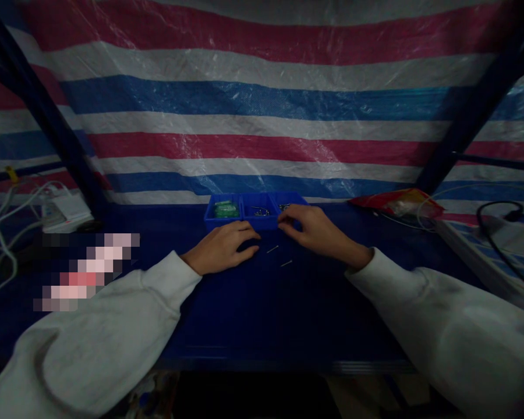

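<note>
While I see the left hand (227,247) resting open on the table (288,314), two pins (273,249) lie at its three o'clock; at the bins' (262,223) four o'clock, the right hand's (312,228) grip I cannot tell.

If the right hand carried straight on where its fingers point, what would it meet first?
Probably the blue tray, around its middle compartment, though the right hand may be high enough to pass over; depth is unclear.

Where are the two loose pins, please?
In the head view, the pins lie on the table before the tray, between left hand and right hand.
</note>
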Demonstrator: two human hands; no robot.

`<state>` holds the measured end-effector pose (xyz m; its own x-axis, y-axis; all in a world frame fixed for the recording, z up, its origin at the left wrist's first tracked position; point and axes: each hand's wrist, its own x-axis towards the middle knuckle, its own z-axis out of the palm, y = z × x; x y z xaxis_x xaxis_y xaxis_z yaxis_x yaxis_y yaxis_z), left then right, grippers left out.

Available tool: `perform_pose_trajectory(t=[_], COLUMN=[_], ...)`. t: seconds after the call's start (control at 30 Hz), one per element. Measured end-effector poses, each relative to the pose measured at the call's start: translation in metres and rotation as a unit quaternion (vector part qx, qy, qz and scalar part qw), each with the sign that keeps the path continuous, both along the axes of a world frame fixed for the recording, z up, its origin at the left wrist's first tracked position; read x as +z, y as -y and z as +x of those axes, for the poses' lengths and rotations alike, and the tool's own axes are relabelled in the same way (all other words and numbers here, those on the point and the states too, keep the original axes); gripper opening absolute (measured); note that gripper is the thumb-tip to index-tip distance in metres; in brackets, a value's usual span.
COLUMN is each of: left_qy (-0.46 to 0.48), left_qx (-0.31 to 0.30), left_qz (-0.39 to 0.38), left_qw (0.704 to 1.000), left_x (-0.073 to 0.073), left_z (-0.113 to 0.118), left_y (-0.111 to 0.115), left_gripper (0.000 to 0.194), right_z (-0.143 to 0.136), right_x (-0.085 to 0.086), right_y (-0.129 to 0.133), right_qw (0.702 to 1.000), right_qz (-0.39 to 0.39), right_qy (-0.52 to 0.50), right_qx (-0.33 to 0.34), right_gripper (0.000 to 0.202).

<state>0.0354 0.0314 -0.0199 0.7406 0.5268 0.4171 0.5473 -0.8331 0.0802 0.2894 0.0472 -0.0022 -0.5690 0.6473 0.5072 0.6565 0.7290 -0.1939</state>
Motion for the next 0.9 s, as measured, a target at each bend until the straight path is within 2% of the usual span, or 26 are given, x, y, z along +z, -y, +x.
perform_pose_trajectory(t=[0.1, 0.17, 0.3, 0.57, 0.9], left_qy=[-0.010, -0.014, -0.019, -0.002, 0.016], left_qx=[0.006, 0.007, 0.007, -0.009, -0.024], left_qz=[-0.005, -0.011, -0.017, -0.013, -0.009], left_qw=[1.000, 1.000, 1.000, 1.000, 1.000], left_x=[0.000, 0.000, -0.001, -0.005, -0.001], left_z=[0.000, 0.000, 0.000, 0.001, 0.005], left_y=[0.000, 0.000, -0.001, 0.000, 0.006], left_gripper=[0.025, 0.024, 0.023, 0.023, 0.020], right_z=[-0.010, -0.013, -0.015, -0.015, -0.024], right_x=[-0.008, -0.014, -0.021, -0.019, -0.017], right_y=[0.009, 0.011, 0.010, 0.010, 0.021], right_qw=[0.994, 0.991, 0.989, 0.989, 0.992], right_qz=[-0.053, -0.068, -0.075, -0.080, -0.092], right_qy=[0.061, 0.077, 0.093, 0.094, 0.014], right_qx=[0.071, 0.086, 0.086, 0.080, 0.081], right_gripper=[0.016, 0.018, 0.016, 0.013, 0.013])
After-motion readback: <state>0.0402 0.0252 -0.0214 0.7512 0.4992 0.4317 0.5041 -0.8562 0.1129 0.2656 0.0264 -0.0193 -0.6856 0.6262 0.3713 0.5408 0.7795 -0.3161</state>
